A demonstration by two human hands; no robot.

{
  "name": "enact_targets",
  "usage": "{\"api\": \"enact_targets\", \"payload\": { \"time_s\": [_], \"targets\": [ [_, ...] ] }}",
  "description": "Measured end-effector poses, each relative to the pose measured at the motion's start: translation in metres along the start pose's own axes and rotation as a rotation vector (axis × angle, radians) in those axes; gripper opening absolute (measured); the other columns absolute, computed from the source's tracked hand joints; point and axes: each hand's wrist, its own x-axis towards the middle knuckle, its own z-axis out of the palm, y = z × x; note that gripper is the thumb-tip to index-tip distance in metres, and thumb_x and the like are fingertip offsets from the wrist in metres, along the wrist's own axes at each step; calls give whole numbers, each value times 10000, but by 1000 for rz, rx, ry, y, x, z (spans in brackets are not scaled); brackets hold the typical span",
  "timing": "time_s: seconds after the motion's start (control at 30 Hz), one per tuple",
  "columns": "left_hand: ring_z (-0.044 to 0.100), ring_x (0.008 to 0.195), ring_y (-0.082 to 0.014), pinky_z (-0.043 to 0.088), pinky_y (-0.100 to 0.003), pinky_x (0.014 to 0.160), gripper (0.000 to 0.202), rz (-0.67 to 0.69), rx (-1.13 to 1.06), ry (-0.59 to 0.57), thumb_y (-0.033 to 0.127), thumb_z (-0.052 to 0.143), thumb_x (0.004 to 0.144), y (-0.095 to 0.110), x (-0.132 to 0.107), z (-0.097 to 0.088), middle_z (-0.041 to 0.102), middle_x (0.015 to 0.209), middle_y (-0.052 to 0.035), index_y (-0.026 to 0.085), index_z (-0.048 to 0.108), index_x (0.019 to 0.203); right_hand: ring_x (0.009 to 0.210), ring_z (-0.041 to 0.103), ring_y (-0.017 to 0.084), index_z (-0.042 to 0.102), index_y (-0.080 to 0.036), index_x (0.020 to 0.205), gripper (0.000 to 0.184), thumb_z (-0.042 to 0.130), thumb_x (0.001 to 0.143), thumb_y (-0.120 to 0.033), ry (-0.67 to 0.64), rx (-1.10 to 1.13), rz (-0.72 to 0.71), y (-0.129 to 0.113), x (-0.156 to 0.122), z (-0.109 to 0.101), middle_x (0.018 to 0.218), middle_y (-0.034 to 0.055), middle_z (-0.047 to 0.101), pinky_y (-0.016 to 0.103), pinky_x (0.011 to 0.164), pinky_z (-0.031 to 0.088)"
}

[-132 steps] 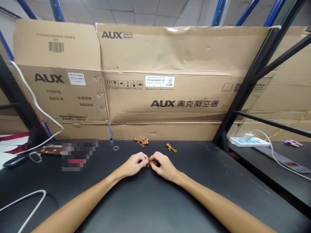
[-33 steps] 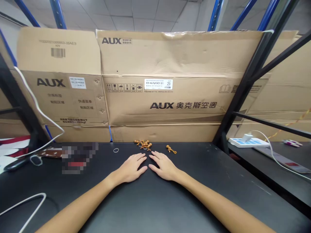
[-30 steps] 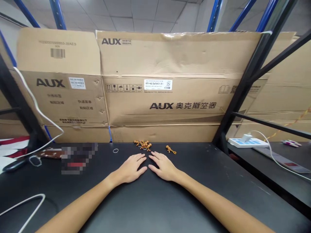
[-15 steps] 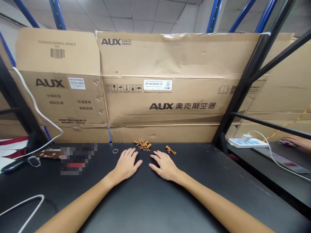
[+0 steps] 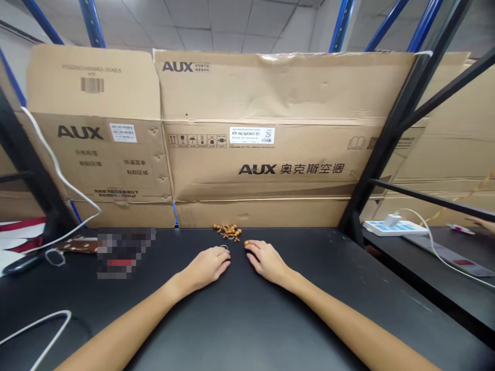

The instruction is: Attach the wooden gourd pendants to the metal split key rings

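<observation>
My left hand rests on the black tabletop with its fingers curled together. A thin metal ring pokes out at its fingertips. To the right, my right hand has its fingers closed over a small wooden gourd pendant; only the pendant's end shows, and its cord is hidden under the hand. Just beyond both hands lies a small pile of similar wooden gourd pendants with yellow-brown cords.
Cardboard panels stand along the back of the black table. At left are a white cable, a watch-like loop and a blurred-out item. A power strip and another person's hand are at right.
My left hand has curled, and the ring has moved right with it. My right hand has closed on the lone pendant, which has shifted left. The other person's hand has drawn back right.
</observation>
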Motion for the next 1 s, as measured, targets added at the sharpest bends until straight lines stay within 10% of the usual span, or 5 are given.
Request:
{"api": "enact_targets", "payload": {
  "time_s": [0.17, 0.5, 1.0],
  "targets": [
    [610, 1008, -208, 483, -349, 895, 265, 121, -73, 14, 209, 385, 950, 12, 0, -4, 649, 1096, -78, 214, 608, 1094, 1097, 537, 188, 519, -233, 1247, 352, 410, 920, -157, 22, 227, -218, -10, -3, -2, 1223, 62, 595, 346, 934, 424],
    [561, 1070, -232, 451, -390, 947, 278, -23, -88, 62, 274, 439, 935, 11, 1, -2, 615, 1157, -95, 203, 582, 1163, 886, 534, 202, 625, -193, 917, 135, 491, 908, -206, 69, 117, -55, -5, 0, 5, 916, 60, 599, 339, 796, 436],
    [580, 883, -198, 477, -334, 814, 183, -288, -335, 45, 255, 602, 812, -5, 9, 7, 620, 931, -47, 187, 627, 980, 894, 513, 195, 586, -200, 940, 74, 529, 905, -231, 63, 172, -63, -5, 2, 5, 935, 52, 576, 328, 807, 431]
  ]
}}
